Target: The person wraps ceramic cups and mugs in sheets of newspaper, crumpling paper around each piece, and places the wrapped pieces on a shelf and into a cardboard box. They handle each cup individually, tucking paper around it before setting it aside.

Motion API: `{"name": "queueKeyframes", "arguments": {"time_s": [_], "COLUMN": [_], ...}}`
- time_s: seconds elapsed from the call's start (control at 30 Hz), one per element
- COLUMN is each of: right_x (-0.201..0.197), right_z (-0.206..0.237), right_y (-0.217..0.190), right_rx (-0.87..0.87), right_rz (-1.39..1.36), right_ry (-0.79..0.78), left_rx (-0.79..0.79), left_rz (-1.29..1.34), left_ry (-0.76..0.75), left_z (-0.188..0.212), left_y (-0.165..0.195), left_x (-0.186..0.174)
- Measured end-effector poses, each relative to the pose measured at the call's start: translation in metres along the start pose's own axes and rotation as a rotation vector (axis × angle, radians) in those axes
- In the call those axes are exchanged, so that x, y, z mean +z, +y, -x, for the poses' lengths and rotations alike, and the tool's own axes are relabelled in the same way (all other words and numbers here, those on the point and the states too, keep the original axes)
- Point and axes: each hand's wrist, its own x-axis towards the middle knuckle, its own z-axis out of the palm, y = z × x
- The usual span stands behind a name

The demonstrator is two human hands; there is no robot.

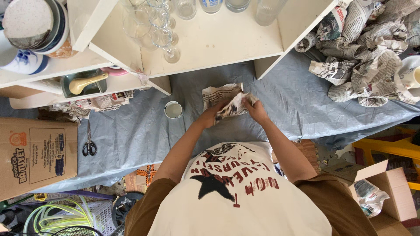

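Observation:
Both my hands work a crumpled newspaper bundle (227, 99) above the blue-grey cloth (131, 131). My left hand (215, 114) grips the bundle's lower left side. My right hand (255, 109) pinches its right edge. What the paper wraps is hidden. A small white cup (173, 109) stands on the cloth just left of my left hand.
A white shelf unit (210, 43) ahead holds several clear glasses (162, 30); bowls (30, 26) and a ladle tray (85, 83) sit at the left. Scissors (89, 142) lie beside a cardboard box (35, 153). Crumpled newspaper wads (363, 52) are piled at the right, with an open box (385, 188) below.

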Motion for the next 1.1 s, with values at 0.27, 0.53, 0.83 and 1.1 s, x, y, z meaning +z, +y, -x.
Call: {"name": "queueKeyframes", "arguments": {"time_s": [0.27, 0.53, 0.83, 1.1], "right_x": [0.012, 0.019, 0.024, 0.078], "right_z": [-0.021, -0.044, -0.065, -0.032], "right_y": [-0.036, -0.033, -0.037, -0.031], "right_rx": [-0.029, -0.149, 0.014, -0.716], "right_rz": [0.306, 0.137, 0.364, 1.054], "right_ry": [0.182, 0.141, 0.34, -0.025], "left_rx": [-0.09, -0.378, -0.558, -0.59], "left_rz": [0.526, 0.213, -0.078, -0.203], "left_ry": [0.499, 0.789, 0.765, 0.721], "left_z": [0.003, 0.008, 0.0, 0.001], "left_y": [-0.008, -0.007, -0.019, -0.008], "left_x": [0.004, -0.003, 0.004, 0.011]}}
